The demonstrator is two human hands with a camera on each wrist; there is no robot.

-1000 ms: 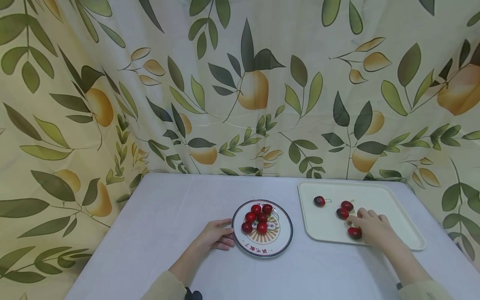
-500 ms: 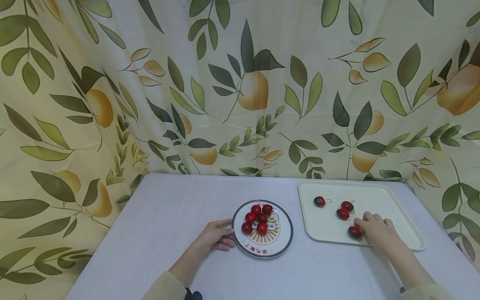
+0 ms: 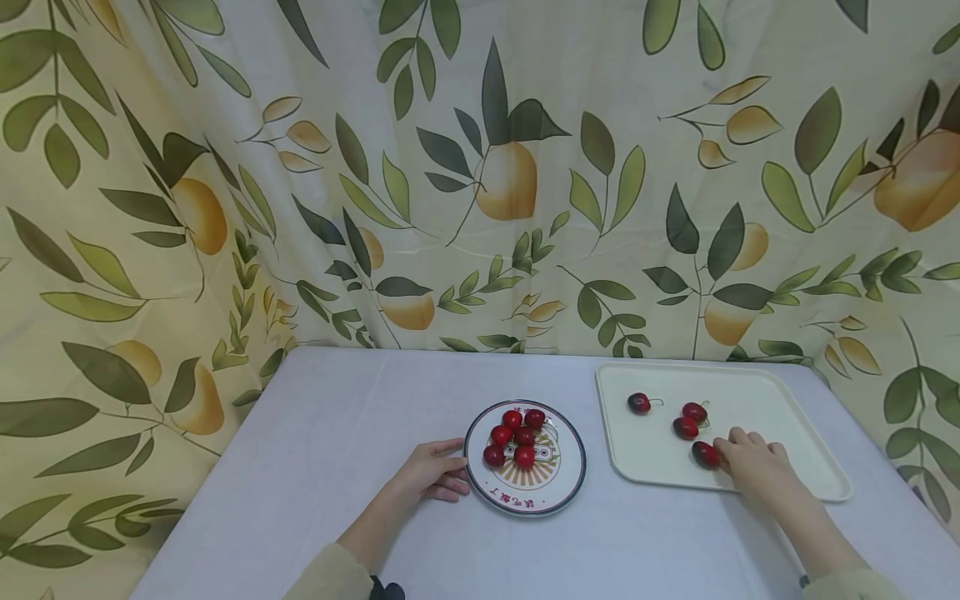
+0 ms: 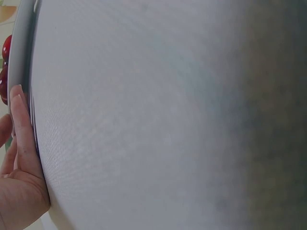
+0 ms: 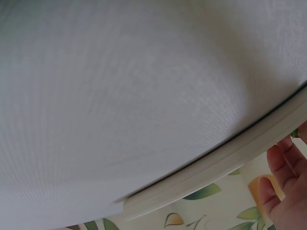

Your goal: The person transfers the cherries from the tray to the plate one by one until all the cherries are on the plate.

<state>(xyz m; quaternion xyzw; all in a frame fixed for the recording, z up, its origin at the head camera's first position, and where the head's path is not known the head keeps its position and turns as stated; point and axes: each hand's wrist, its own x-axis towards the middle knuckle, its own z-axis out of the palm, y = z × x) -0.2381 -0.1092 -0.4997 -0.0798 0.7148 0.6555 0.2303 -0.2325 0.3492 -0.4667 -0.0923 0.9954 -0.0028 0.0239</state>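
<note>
One cherry (image 3: 706, 455) slants in the tray (image 3: 765, 387), just left of the nearer right hand (image 3: 759, 467), whose fingers' grip I can't make out, while the left hand (image 3: 429, 472) touches the plate (image 3: 562, 477), fingers extended.

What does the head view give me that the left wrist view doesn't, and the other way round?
Only head: the tray with four cherries, and the right hand.
Only left wrist: a low, side-on close-up of the outer wall of the plate.
Both: the left hand at that plate, red cherries on it, white cloth, patterned curtain.
</note>
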